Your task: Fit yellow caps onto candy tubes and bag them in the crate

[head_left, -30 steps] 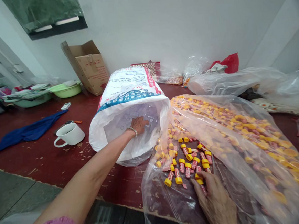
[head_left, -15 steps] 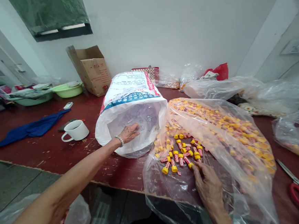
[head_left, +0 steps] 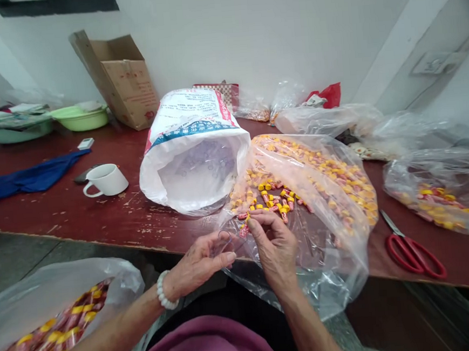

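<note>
Both hands were near each other at the table's (head_left: 71, 222) front edge. The right hand (head_left: 278, 250), nearer the bag (head_left: 330, 284), had thumb and forefinger together on a small yellow piece (head_left: 248, 217), its long axis too small to tell. The clear piece (head_left: 224, 243) lay just left of that pinch, seeming to point toward the right hand; the left hand (head_left: 198, 260) held it lightly, thumb and fingers parted by it.

Narrow gap between mug (head_left: 109, 181) and sack (head_left: 191, 111); clear bag (head_left: 331, 273) blocks right.
</note>
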Demonstrator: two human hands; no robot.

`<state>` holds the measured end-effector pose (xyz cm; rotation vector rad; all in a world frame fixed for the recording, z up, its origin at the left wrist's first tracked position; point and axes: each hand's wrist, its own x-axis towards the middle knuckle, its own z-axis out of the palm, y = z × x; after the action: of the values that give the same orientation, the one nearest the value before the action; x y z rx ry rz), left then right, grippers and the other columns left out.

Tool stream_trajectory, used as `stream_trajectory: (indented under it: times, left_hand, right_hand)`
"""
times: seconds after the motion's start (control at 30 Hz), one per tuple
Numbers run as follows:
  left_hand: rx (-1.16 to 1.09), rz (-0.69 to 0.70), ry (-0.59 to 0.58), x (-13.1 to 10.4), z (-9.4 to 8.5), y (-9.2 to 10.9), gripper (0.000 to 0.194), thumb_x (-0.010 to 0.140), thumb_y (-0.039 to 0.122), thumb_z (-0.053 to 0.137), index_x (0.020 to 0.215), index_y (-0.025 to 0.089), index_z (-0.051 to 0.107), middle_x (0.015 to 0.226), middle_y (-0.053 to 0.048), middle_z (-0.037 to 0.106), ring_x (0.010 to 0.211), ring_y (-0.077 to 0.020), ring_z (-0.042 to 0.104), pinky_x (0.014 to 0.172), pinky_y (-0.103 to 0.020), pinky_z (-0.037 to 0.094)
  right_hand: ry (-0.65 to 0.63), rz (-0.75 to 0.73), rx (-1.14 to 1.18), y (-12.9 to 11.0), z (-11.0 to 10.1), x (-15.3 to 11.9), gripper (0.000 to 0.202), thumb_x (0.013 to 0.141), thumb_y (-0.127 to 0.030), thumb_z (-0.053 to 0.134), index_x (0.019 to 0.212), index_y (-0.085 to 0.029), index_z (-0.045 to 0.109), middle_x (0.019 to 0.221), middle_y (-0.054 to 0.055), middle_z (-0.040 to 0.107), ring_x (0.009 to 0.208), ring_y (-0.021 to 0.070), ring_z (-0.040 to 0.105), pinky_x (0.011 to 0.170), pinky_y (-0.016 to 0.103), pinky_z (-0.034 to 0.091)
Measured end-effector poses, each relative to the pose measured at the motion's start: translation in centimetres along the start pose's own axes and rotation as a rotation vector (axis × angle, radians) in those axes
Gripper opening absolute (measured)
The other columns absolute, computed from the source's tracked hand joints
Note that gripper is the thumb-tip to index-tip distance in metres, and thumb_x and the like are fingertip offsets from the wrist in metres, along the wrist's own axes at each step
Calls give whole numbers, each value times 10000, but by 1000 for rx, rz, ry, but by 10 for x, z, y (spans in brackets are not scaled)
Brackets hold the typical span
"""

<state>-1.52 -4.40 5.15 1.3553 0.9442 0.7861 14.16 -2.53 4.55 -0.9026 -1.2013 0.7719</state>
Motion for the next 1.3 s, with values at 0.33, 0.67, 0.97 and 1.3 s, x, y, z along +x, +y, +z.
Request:
stream_trajectory:
  times: [0.33,0.67,0.97,1.3]
  left_hand:
    - [-128,-18,-35,3,4,-4,237,805,309,610,964,146,545,810,-9,563,579,-86,514,584,-236,429]
    - [-198,-38,36,5,0,-23,211,820,303,608,941,147,536,846,-16,579,684,-116,570,682,-266,441]
    - [-516,-142,-31,10,5,-25,219,822,281,604,972,160,500,852,-42,597,688,-157,623,674,-304,467]
    - [-75,-48,-33,16,15,-23,252,810,332,601,959,138,541,799,-15,539,639,-113,510,601,-254,446]
  right_hand:
    - [-138,-30,-290,4,-20,-15,211,917,-334,453,974,-228,627,1204,65,518,1183,199,449,1005,407,361]
    - [-153,-44,-741,46,-49,18,240,922,-300,409,1018,-191,601,1026,85,599,970,194,548,851,340,442]
    - [-112,-24,-1066,88,-81,29,243,870,-250,473,1024,-137,623,1012,130,653,940,242,573,878,405,415]
    - [-595,-297,-513,-13,-26,5,306,885,-100,402,1123,-201,565,1109,87,582,1074,172,537,925,335,450]
